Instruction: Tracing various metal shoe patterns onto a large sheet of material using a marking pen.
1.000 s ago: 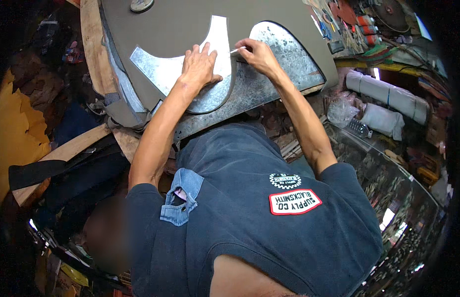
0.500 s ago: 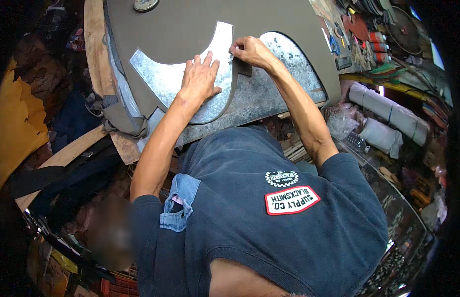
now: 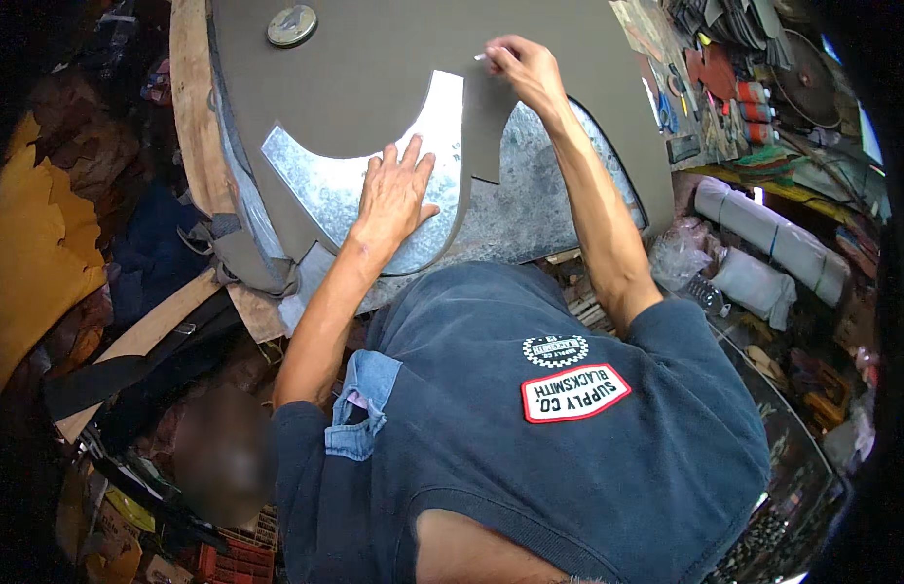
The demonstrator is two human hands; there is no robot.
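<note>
Okay, left hand [image 3: 395, 200] spread flat on metal template [image 3: 339, 185]; right hand [image 3: 526, 72] pinching white stick [image 3: 480, 57] over gray sheet [image 3: 374, 78]

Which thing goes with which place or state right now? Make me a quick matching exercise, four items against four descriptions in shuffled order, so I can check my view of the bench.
Things
1. left hand
2. right hand
3. flat round object
4. mustard-yellow sheet

Places and states
A. at the far left of the picture, ragged-edged
B. pinching a small white piece
C. spread flat on the silvery curved template
D. lying on the grey-brown material near the picture's top edge

Pairs: 1-C, 2-B, 3-D, 4-A
</note>
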